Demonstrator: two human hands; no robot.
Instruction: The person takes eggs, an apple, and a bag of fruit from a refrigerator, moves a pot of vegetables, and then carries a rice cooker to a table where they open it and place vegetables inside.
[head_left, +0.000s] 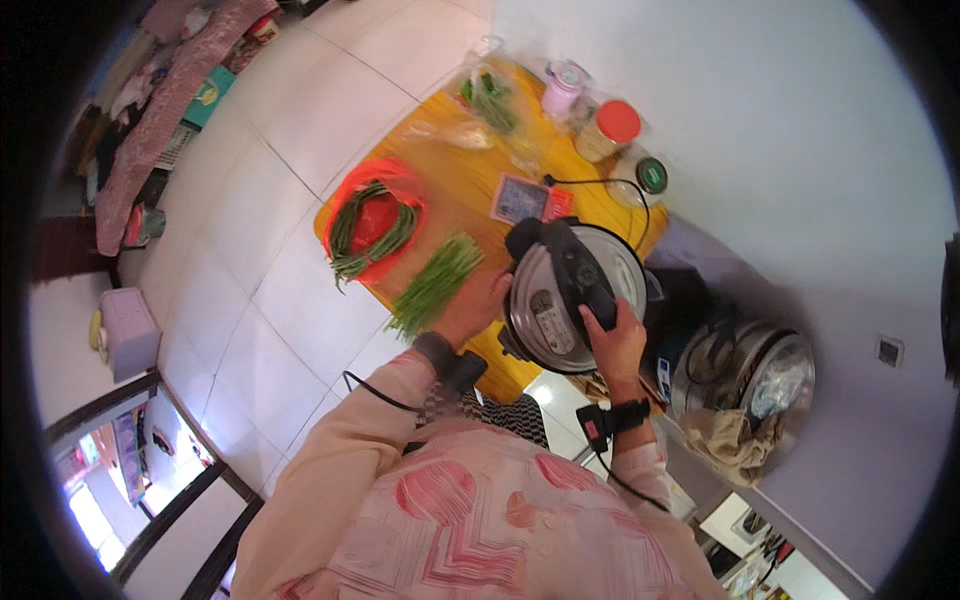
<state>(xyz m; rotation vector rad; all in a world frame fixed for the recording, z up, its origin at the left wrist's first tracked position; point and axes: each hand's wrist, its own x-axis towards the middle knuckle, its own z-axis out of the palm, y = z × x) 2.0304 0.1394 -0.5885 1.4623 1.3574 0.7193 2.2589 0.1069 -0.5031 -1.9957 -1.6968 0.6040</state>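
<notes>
My right hand (619, 341) grips the end of the black lid handle (577, 270) on an electric pressure cooker. The round metal lid (536, 289) bears a printed label and sits over the pot. At the cooker's left side is my left hand (476, 304), its fingertips close to the rim; whether it grips the pot is hidden. Beside that hand a bunch of thin green stalks (439, 283) lies on the yellow wooden table (517, 375). Farther left, long green beans (352, 232) are coiled over an orange-red plastic bag (405, 180).
Clear plastic bags with greens (491, 101) lie at the table's far end. Near the wall stand a pink jar (564, 86), a red-lidded jar (611, 127) and a green-lidded jar (649, 176). A black cord (600, 180) runs behind the cooker. Metal pots (765, 375) stand at right.
</notes>
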